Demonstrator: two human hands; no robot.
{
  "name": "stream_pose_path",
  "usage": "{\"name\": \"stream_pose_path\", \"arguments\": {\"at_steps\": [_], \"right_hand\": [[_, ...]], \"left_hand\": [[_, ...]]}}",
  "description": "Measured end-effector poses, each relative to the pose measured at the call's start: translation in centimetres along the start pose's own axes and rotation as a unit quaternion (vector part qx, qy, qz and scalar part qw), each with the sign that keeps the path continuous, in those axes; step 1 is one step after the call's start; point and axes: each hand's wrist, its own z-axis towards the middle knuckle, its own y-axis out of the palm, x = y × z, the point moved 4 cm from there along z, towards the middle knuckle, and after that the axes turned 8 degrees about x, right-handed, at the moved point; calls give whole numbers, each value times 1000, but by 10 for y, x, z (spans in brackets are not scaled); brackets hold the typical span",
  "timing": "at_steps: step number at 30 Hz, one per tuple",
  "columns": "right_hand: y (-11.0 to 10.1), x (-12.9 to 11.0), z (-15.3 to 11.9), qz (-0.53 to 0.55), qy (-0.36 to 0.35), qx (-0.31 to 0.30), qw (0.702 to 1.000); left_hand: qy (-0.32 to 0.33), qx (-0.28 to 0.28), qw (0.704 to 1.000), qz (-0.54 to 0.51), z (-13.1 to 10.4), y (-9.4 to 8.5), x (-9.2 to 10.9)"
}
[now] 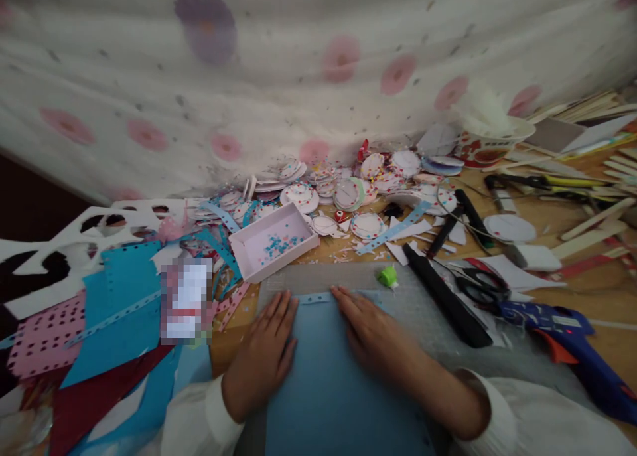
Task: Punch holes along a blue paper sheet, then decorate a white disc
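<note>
A light blue sheet of paper [338, 396] lies on a grey cutting mat [343, 275] in front of me. My left hand [261, 353] rests flat along its left edge, fingers stretched forward. Across the sheet's right side lies my right hand [375, 333], its fingers extended and its fingertips near the top edge. Between both sets of fingertips runs a narrow light blue strip [314, 299] with punched holes. Just beyond my right fingers sits a small bright green object [387, 277], whose kind I cannot make out.
A white box [273, 240] with blue dots stands ahead. Punched blue paper [122, 303] and pink paper [47, 336] lie left. On the right are a black bar-shaped tool [445, 297], scissors [482, 285] and a blue glue gun [577, 343]. White discs [298, 196] pile up behind.
</note>
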Motion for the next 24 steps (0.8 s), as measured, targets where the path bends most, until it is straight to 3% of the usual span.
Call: {"name": "stream_pose_path", "arguments": {"at_steps": [4,12,19,21,24], "right_hand": [[-1,10,-7,-19,21,7,1000],[-19,27,-25,-63,38,40,996],[-18,18,-52,-98,-15,51,994],[-13,14,-57,-103,-14,50,993],[-9,2,-58,-106,-4,43,993]], "left_hand": [[5,9,997,76,-16,-9,-7],[33,32,991,128,-18,-15,-12],[28,54,991,121,-11,-16,-32],[4,68,991,119,-8,-20,-28],[-22,85,993,83,-1,-21,-2]]}}
